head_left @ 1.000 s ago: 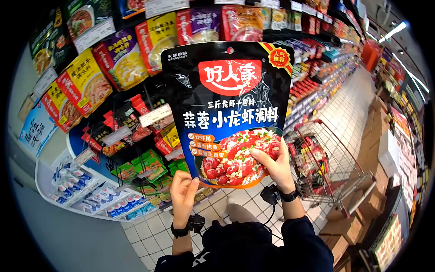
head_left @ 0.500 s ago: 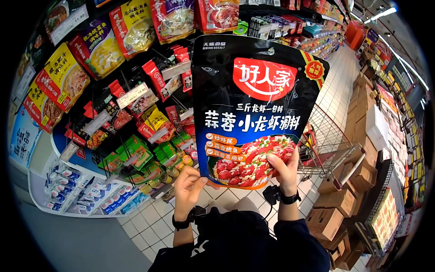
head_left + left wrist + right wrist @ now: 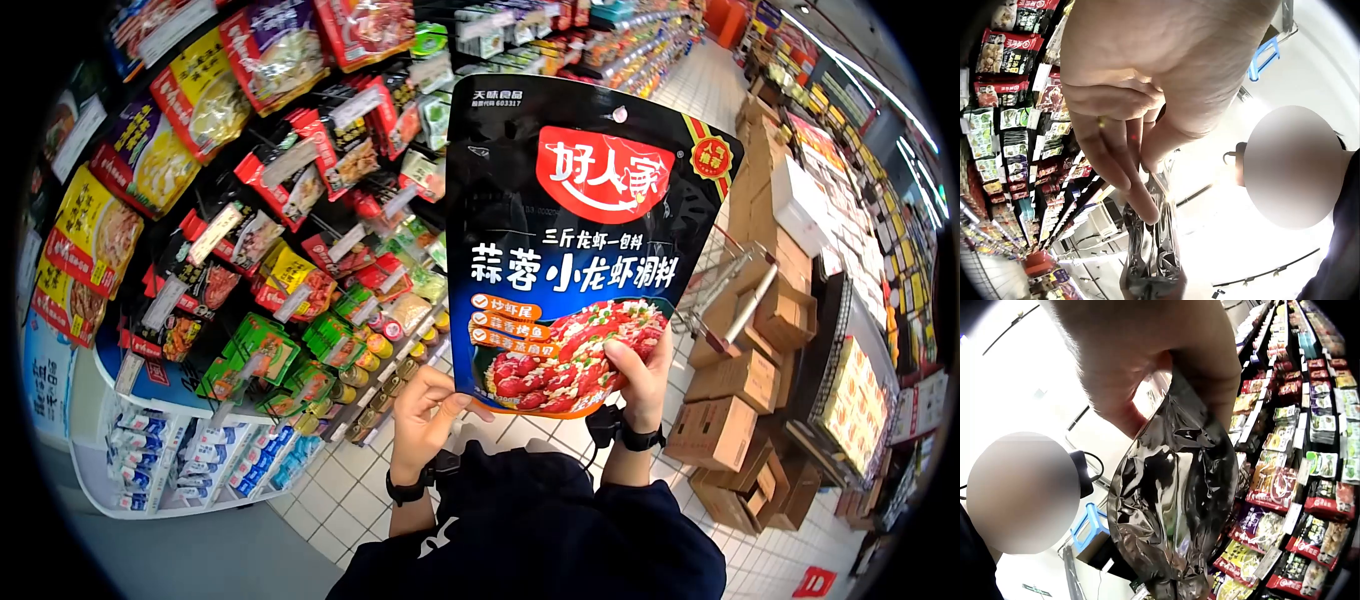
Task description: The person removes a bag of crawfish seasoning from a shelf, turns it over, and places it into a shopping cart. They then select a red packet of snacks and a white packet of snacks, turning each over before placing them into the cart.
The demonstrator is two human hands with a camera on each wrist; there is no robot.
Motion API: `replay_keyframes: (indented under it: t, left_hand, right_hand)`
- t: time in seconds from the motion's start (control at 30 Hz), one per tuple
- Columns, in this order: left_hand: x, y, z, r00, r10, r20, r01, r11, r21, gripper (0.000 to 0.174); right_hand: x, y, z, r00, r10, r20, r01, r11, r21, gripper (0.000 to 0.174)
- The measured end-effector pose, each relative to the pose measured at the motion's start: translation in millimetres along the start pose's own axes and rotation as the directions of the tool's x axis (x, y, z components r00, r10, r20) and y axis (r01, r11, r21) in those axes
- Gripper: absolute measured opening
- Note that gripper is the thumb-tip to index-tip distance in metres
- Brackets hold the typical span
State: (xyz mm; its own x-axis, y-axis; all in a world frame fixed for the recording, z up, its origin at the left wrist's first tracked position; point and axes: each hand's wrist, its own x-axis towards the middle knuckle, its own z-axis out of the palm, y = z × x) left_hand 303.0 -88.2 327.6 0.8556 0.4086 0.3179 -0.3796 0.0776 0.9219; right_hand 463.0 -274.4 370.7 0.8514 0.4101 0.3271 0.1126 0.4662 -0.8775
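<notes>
A large black and blue pouch (image 3: 570, 250) with a red logo and a crayfish picture stands upright before the body in the head view. My right hand (image 3: 643, 380) grips its lower right edge, thumb on the front, fingers behind. At the lower left corner my left hand (image 3: 425, 420) pinches the pouch between thumb and fingers. In the left wrist view the left hand (image 3: 1141, 94) holds the edge of the shiny pouch (image 3: 1155, 244). The right wrist view shows the crinkled pouch side (image 3: 1175, 487) under the right hand (image 3: 1154, 356).
Shelves of hanging seasoning packets (image 3: 205, 95) fill the left, above a white curved rack of small packs (image 3: 140, 450). A shopping cart (image 3: 735, 300) is partly behind the pouch. Cardboard boxes (image 3: 712, 433) line the right side of the tiled aisle (image 3: 345, 490).
The pouch and both hands have shifted right in the head view, and the pouch leans slightly more. The shelves and cart have shifted as the head view turned. Both hands keep their hold.
</notes>
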Motion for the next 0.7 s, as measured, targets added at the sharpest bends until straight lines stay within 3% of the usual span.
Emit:
replay_keyframes:
  t: [0.1,0.43,0.7]
  left_hand:
    - [-2,-9,20,0.995,-0.031,0.098,0.024,0.998,0.063,0.012]
    - [-22,-9,106,0.976,-0.071,0.206,0.060,0.996,0.060,0.011]
    - [-46,-22,147,0.975,-0.071,0.212,0.053,0.995,0.089,0.010]
  right_hand:
    - [-18,-13,-30,0.998,0.004,-0.059,-0.007,0.998,-0.056,0.044]
    - [-75,-58,-105,0.967,-0.069,-0.247,0.053,0.996,-0.070,0.045]
    - [-113,-82,-143,0.944,-0.079,-0.319,0.058,0.995,-0.075,0.044]
